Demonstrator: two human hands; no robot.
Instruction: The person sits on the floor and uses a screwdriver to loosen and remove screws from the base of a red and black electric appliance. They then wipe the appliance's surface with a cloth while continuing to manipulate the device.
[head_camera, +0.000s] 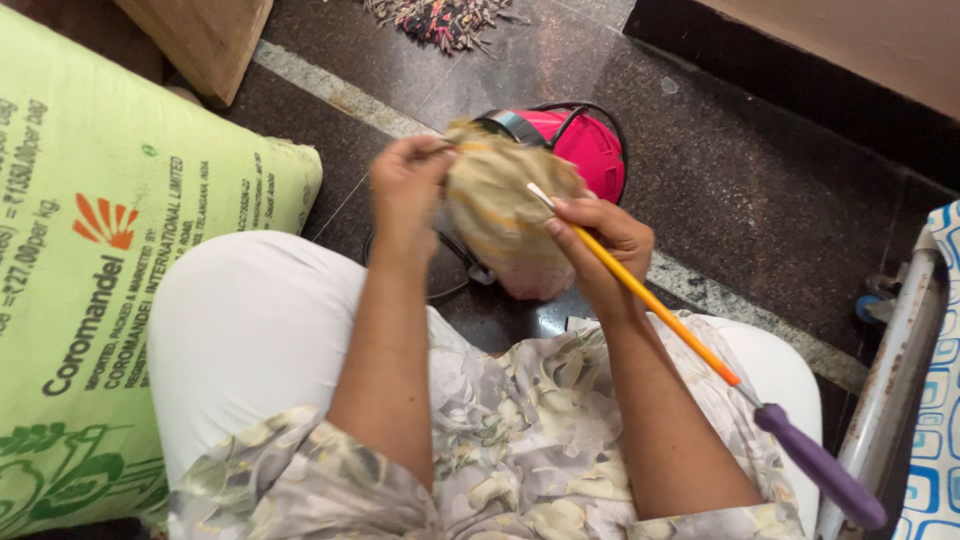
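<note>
We see a seated person working over their lap. Our view shows the left hand (405, 185) pinched closed on the left edge of a tan, blurred bundle of fibre (497, 205). The right hand (600, 245), fingers clamped on a long orange-and-purple hooked needle (650, 300), touches the bundle's right side. The needle's long axis slants from the bundle down toward the near right. A pink basket (590, 150) sits beyond.

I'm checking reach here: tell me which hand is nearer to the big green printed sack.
Left. The left hand pinches the tan crocheted piece on the side towards the big green printed sack; the right hand, holding the yellow-orange crochet hook, is across the piece, farther away.
</note>
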